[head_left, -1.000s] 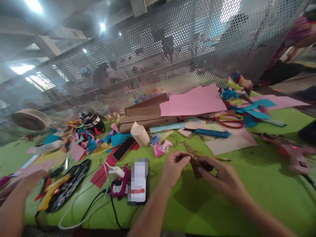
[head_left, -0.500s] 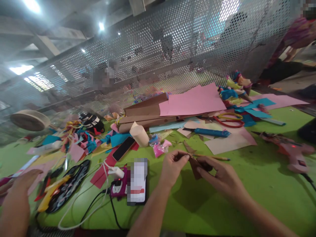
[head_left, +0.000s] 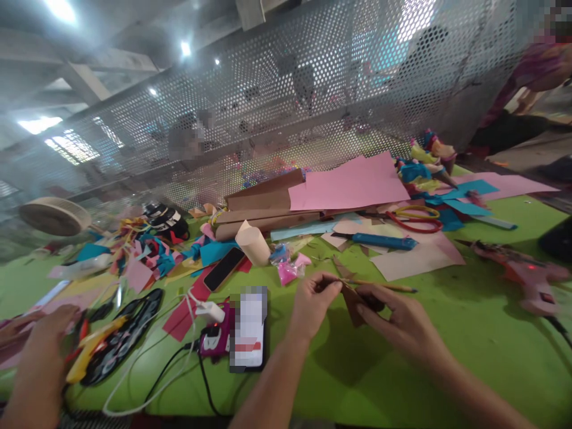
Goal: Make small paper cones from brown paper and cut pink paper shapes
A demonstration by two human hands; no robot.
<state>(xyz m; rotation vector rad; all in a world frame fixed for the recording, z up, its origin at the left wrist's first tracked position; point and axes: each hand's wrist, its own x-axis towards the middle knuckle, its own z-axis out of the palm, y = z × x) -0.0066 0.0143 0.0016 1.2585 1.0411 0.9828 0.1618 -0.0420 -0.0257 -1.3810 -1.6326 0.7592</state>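
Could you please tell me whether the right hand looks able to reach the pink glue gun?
Probably yes: bare green table lies between the right hand and the pink glue gun, though that hand holds brown paper.

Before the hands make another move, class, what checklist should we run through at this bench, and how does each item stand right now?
1. Left hand has hold of the brown piece: ok, pinched at its upper end.
2. Right hand steadies the same piece: ok, thumb and fingers on it.
3. Yellow pencil well away from the fingers: not ok, it lies just behind them.
4. Blue cutter apart from both hands: ok, it lies farther back.
5. Pink glue gun cool: cannot tell; its red light is lit.
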